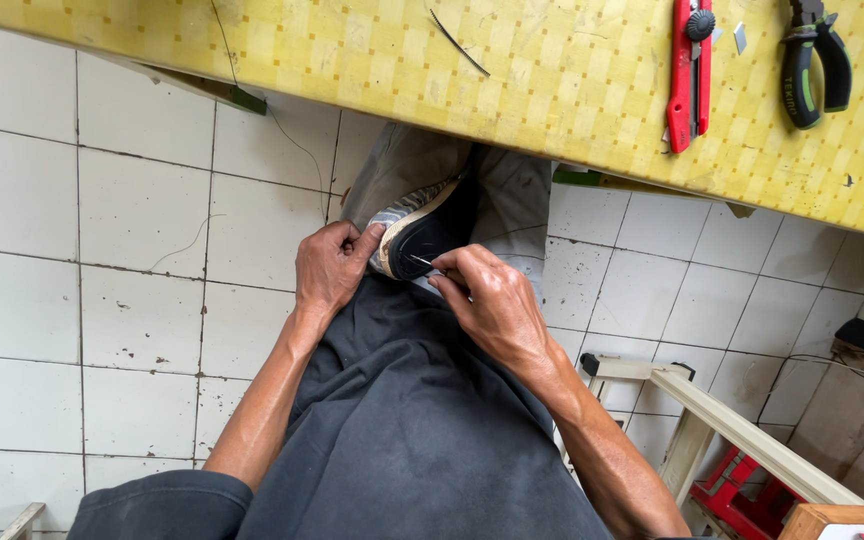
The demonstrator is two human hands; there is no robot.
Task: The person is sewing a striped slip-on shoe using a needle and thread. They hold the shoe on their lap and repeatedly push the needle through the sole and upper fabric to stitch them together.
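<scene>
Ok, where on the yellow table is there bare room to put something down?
The yellow table is bare from its left end to the thin wire, and between the wire and the red utility knife. It is crowded at the right, around knife and pliers.

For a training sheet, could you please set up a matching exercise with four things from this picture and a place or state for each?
Things:
1. utility knife
2. pliers
3. shoe
4. needle

Places or states:
A. pinched in the right hand's fingertips, against the sole
B. on the yellow table, red, left of the other tool
C. steadied on the lap by the left hand
D. on the yellow table, black and green handles, nearest the right edge

Pairs: 1-B, 2-D, 3-C, 4-A
</scene>
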